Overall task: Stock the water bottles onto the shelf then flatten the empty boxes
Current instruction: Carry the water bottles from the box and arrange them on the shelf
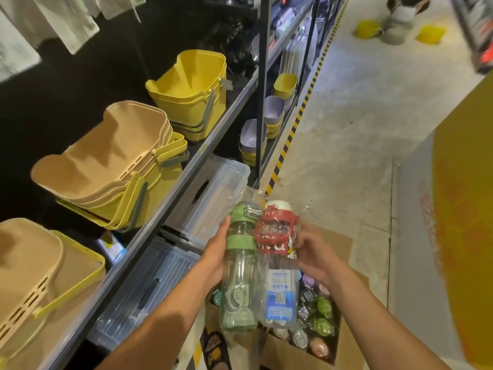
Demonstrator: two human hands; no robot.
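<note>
My left hand [214,253] grips a clear water bottle with a green cap and band [238,265]. My right hand [314,255] holds a clear bottle with a red cap and strap [277,263], wrapped in plastic film. Both bottles are held side by side, touching, above an open cardboard box [344,340] on the floor. Several more bottles [317,313] stand in the box, caps up. The metal shelf [170,188] runs along my left.
Stacked beige baskets [106,161] and yellow baskets [194,86] sit on the upper shelf. Clear plastic bins [213,198] fill the lower level. Purple and yellow baskets [272,113] stand further down. A yellow blurred object [464,222] blocks the right edge. A person [400,20] stands far down the aisle.
</note>
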